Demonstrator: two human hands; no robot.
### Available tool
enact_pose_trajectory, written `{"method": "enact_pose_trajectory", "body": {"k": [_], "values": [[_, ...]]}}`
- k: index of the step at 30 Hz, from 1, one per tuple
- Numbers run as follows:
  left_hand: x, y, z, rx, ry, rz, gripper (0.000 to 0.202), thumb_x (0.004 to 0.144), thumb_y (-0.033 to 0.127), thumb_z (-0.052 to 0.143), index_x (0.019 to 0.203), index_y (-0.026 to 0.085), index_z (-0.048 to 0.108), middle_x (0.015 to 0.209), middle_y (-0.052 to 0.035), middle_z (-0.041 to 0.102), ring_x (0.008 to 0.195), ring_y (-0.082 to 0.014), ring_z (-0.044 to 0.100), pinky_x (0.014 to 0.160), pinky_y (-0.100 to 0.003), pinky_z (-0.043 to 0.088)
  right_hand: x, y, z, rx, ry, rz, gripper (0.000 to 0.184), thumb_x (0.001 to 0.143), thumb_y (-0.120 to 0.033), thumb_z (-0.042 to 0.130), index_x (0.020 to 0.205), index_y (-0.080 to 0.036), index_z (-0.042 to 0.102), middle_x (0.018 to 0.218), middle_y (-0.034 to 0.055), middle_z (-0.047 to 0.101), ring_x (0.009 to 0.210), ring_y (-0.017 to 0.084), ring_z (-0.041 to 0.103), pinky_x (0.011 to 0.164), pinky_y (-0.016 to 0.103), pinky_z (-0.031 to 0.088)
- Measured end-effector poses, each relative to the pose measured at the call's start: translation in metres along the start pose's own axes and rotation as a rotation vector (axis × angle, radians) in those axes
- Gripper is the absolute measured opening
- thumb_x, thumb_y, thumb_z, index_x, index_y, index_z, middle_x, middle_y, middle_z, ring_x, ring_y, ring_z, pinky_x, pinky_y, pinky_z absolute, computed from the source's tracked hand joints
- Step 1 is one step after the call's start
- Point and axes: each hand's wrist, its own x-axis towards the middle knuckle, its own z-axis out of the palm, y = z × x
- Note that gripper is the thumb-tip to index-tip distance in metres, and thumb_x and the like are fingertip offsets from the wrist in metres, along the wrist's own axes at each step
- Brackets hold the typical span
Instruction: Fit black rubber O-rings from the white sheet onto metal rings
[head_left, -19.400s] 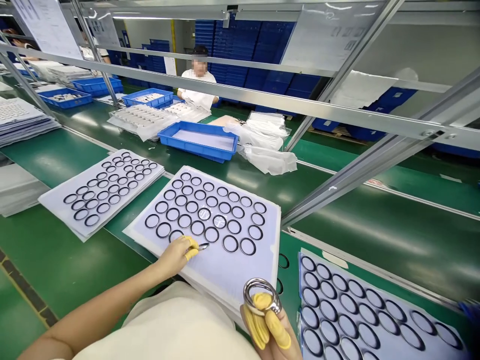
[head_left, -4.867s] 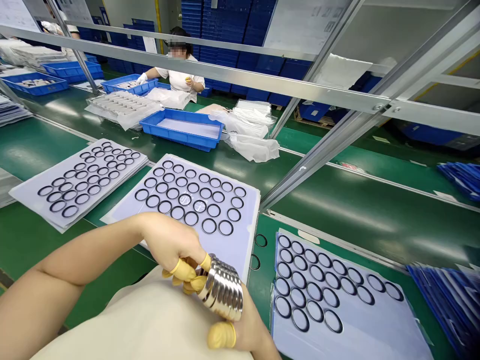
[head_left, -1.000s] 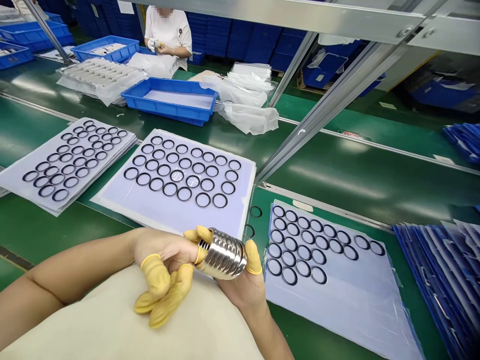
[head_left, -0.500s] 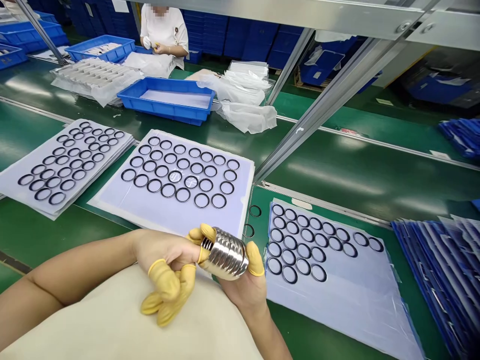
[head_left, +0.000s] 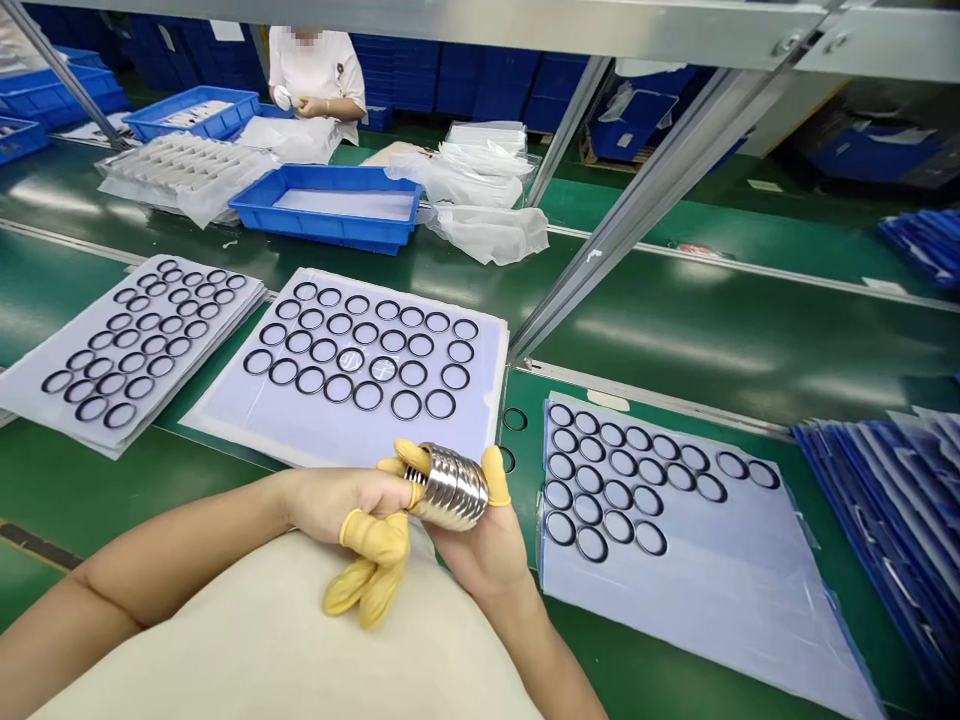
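Just this side of the middle sheet (head_left: 322, 425), a stack of shiny rings (head_left: 456, 490) sits between both hands: the left hand (head_left: 356, 518) pinches one end, the right hand (head_left: 484, 548) curls round the other. Right of that sheet lies a half-covered sheet (head_left: 735, 580).

Your left forearm (head_left: 180, 545) enters at the lower left of the frame, angled towards lower centre; your right forearm (head_left: 551, 645) extends up from the bottom edge. Your left hand (head_left: 360, 500) pinches with its upper digits, yellow-covered lower fingers (head_left: 375, 535) bent downward. Your right hand (head_left: 484, 550) is cupped, one covered digit upright.
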Motion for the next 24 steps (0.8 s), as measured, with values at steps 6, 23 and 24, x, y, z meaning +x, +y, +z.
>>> {"method": "enact_pose_trajectory", "body": {"k": [6, 23, 24], "values": [[-0.004, 0.004, 0.007, -0.007, 0.122, -0.027, 0.089, 0.073, 0.056, 0.069, 0.14, 0.009, 0.036, 0.062, -0.0044, 0.07, 0.043, -0.0153, 0.061, 0.046, -0.021, 0.047, 0.006, -0.002, 0.002, 0.059, -0.014, 0.002, 0.055, 0.081, -0.068, 0.049, 0.091, -0.022, 0.077, 0.091, 0.0074, 0.077, 0.1, 0.029, 0.065, 0.097, 0.047, 0.04], [0.001, 0.006, 0.007, 0.074, 0.116, -0.1, 0.09, 0.07, 0.066, 0.065, 0.138, 0.012, 0.04, 0.064, -0.0054, 0.069, 0.045, -0.0161, 0.062, 0.048, -0.023, 0.048, -0.004, -0.011, 0.003, -0.107, 0.034, -0.071, 0.064, 0.079, -0.073, 0.045, 0.09, -0.019, 0.077, 0.09, 0.0096, 0.076, 0.103, 0.031, 0.063, 0.094, 0.047, 0.044], [0.002, 0.005, 0.006, 0.108, 0.114, -0.098, 0.09, 0.071, 0.068, 0.062, 0.138, 0.013, 0.039, 0.066, -0.0056, 0.069, 0.045, -0.0158, 0.062, 0.049, -0.024, 0.048, -0.005, -0.012, 0.002, -0.14, 0.035, -0.112, 0.064, 0.079, -0.074, 0.045, 0.093, -0.02, 0.077, 0.094, 0.0088, 0.075, 0.106, 0.03, 0.062, 0.094, 0.046, 0.044]]}}
